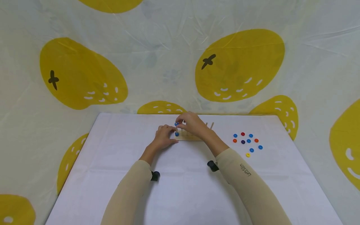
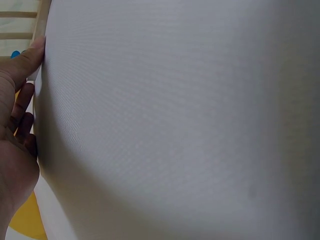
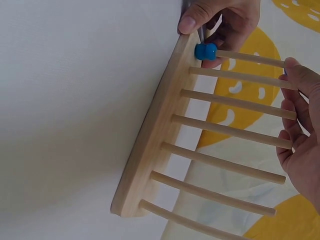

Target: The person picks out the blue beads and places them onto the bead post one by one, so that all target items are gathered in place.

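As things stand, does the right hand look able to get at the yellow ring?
Probably yes: the yellow ring lies on the table with nothing over it. But the right hand pinches a blue ring near the tip of the end peg, so it likely must let go first.

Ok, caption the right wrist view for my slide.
Left hand grips a wooden pegboard; right hand pinches a blue ring at the tip of its end peg.

Head view: right hand [image 1: 194, 123] partly hides pegged board [image 1: 183, 138] and pinched blue ring [image 1: 176, 124]. Right wrist view: lowest peg [image 3: 190, 221] cut off by the bottom edge. Left wrist view: left hand [image 2: 14, 160] truncated at the left edge.
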A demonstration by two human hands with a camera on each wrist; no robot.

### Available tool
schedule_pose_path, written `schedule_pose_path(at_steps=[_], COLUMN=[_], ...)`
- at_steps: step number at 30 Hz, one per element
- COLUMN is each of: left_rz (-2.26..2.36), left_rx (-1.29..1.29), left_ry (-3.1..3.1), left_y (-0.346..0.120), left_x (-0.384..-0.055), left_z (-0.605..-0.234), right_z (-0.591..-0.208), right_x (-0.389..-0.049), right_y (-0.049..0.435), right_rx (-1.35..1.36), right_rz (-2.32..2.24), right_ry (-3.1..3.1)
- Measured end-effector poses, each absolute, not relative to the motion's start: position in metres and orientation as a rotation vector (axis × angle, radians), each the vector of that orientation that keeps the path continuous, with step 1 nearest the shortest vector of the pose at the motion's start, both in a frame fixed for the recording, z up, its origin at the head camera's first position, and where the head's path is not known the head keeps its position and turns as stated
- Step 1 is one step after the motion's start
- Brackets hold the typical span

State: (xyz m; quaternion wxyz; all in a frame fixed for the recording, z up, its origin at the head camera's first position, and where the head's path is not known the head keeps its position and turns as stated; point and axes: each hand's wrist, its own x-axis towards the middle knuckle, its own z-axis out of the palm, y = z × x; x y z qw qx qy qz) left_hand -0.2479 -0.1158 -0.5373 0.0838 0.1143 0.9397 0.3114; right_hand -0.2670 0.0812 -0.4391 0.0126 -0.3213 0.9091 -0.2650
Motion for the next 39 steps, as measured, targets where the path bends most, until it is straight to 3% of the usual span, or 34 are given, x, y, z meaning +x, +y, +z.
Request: schedule_pose_path(at_steps=[39], left_rz=[0.899], left_rx=[0.378], left_ry=[2.82], left_y=[-0.117], left_x=[-0.249], left_z=[-0.537], right_z=[-0.43], right_x=[-0.252], right_y=[0.106], right_rx=[-0.996], right_rz=[-0.875], right_ry=[2.933])
